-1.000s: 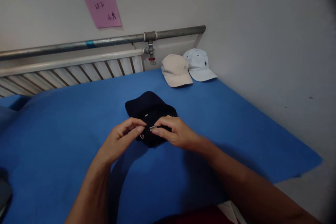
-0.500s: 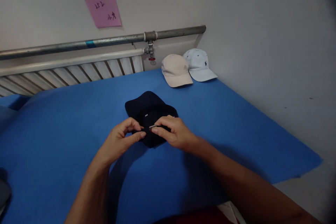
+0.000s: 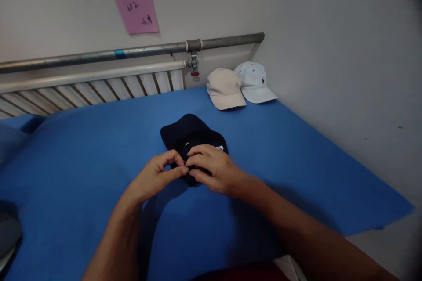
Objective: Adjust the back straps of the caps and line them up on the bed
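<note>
A dark navy baseball cap (image 3: 184, 129) lies upside down on the blue surface, its brim pointing to the far left and its opening facing up. At the cap's near edge, the fingertips of my left hand (image 3: 165, 171) pinch together on the end of the cap's back strap. My right hand (image 3: 214, 169) meets them from the right, fingers curled over the same strap. Both sets of fingertips touch or nearly touch, hiding most of the strap and its fastening. A white label (image 3: 220, 147) shows inside the cap beyond my right hand.
At the far corner a beige cap (image 3: 226, 88) and a light blue cap (image 3: 255, 81) sit side by side. Behind the blue surface (image 3: 99, 149) run a white radiator (image 3: 99, 88) and a metal pipe (image 3: 151, 49). A dark grey object (image 3: 8, 232) lies at the left edge.
My right hand has moved left and closed up to my left fingertips. The small metal piece seen between its fingers before is now hidden. The whole view has shifted slightly.
</note>
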Action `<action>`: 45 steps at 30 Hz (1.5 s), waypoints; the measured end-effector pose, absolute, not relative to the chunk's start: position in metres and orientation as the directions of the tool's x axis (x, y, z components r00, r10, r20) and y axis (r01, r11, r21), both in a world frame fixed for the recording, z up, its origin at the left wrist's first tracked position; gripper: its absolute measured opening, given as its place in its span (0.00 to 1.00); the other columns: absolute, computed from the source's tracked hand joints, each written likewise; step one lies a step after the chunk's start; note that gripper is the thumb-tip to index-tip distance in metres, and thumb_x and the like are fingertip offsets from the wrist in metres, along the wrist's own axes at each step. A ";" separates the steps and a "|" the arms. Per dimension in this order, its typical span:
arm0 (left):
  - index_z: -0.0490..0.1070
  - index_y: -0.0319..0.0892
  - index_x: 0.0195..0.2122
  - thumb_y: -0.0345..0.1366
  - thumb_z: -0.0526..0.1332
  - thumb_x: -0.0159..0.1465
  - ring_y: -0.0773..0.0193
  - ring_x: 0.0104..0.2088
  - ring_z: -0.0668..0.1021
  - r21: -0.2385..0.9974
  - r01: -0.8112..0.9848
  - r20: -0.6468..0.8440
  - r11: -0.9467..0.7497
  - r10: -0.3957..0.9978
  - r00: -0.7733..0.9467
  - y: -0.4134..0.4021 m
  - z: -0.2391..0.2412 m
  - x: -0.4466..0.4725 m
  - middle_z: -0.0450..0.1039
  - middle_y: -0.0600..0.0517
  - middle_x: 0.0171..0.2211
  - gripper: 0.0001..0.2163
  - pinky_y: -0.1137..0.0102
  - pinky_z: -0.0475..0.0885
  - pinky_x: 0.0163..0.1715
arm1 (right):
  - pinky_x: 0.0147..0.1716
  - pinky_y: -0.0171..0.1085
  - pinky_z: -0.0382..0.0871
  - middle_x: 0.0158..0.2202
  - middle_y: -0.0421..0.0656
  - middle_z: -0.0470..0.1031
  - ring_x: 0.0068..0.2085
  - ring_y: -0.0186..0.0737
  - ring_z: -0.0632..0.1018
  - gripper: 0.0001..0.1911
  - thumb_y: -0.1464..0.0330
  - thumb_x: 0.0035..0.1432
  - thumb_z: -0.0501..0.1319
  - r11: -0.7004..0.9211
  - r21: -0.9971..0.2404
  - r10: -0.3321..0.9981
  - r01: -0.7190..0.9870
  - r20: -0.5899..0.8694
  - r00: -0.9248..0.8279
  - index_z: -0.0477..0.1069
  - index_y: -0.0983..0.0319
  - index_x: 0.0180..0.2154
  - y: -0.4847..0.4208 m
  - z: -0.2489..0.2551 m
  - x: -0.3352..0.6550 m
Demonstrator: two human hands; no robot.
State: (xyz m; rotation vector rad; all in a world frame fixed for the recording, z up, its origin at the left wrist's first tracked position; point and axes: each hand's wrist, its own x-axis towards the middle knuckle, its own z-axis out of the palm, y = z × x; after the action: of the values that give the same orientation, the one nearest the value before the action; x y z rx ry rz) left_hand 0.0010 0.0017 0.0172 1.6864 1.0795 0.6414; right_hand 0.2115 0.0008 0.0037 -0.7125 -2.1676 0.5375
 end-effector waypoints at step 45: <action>0.76 0.42 0.32 0.34 0.57 0.57 0.63 0.33 0.70 0.969 0.129 -0.244 0.210 0.883 0.400 0.020 -0.003 0.011 0.73 0.51 0.31 0.08 0.69 0.64 0.34 | 0.40 0.37 0.68 0.32 0.40 0.73 0.35 0.34 0.74 0.04 0.74 0.53 0.61 0.442 -0.874 0.785 0.203 0.268 -0.558 0.71 0.61 0.28 0.010 -0.002 0.219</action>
State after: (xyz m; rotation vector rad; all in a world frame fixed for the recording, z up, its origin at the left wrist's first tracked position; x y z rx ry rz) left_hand 0.0113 0.0203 -0.0027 1.2660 1.0501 0.6874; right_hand 0.2188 0.0105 -0.0017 -0.8266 -2.0136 1.0935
